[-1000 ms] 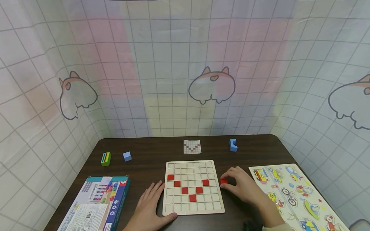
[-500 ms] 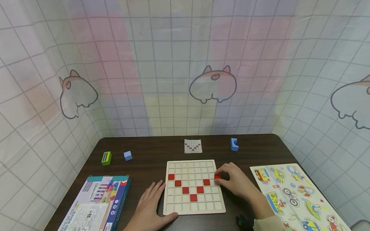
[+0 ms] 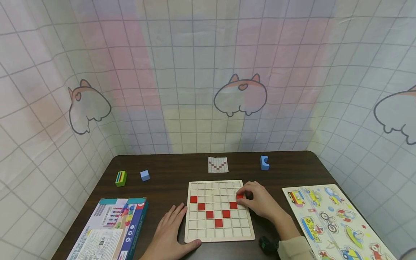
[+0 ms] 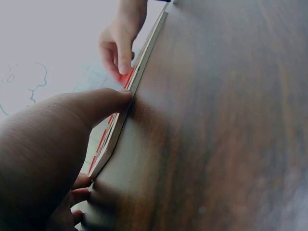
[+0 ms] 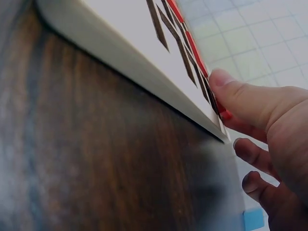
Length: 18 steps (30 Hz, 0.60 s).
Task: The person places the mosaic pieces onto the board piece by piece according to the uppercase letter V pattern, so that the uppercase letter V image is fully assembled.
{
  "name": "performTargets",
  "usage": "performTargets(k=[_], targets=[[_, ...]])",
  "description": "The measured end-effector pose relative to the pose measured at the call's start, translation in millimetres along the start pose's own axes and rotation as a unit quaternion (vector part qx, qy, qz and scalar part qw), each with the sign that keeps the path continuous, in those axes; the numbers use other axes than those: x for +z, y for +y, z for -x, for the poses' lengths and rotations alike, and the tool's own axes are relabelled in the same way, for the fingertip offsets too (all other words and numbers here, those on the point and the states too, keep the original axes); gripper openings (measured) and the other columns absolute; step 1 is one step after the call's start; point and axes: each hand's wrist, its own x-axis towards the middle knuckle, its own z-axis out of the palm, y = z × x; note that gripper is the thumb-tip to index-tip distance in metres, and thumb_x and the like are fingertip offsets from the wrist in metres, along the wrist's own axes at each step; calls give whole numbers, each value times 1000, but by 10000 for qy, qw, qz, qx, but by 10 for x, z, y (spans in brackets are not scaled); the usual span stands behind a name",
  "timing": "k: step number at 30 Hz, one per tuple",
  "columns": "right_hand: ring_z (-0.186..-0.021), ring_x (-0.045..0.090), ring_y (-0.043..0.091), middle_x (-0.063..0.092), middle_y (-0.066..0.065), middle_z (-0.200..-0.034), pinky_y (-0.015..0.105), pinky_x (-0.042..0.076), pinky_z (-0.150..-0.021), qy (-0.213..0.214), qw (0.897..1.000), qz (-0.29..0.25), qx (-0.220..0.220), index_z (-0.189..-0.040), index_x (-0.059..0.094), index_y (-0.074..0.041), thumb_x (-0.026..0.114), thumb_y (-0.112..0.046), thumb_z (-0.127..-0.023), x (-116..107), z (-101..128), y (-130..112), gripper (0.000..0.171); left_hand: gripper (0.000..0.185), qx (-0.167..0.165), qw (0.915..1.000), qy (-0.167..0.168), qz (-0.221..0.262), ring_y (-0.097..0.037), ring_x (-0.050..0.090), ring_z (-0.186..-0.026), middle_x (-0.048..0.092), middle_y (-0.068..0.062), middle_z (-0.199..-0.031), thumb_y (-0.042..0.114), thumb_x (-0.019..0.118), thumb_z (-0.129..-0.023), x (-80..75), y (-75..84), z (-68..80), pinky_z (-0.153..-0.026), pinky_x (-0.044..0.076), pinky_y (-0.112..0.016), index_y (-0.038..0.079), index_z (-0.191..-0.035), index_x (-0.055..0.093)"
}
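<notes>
- right hand (image 3: 260, 203) pinches a red tile (image 3: 239, 196) over the grid board's (image 3: 219, 234) right column, second row.
- left hand (image 3: 169, 234) lies flat on the tabletop (image 3: 169, 177), thumb bracing the board's left edge.
- risk: a tilted tile may catch on a cell wall or land one cell off; a nudge could shift the board.

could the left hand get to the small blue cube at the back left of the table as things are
Probably yes. The left hand lies flat beside the wooden grid board, holding nothing, and the dark tabletop between it and the blue cube looks bare; the game box sits off to the left of that path.
</notes>
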Motion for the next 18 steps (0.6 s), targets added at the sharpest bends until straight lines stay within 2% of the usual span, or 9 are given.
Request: performTargets(k=[18], targets=[[-98, 56, 14, 69, -11, -114, 30, 50, -84, -97, 9993, -357, 44, -115, 85, -26, 88, -27, -98, 28, -5, 49, 17, 130, -32, 10000, -23, 31, -45, 26, -170, 38, -9, -181, 95, 76, -73, -4, 0, 9, -133, 20, -78, 19, -173, 42]])
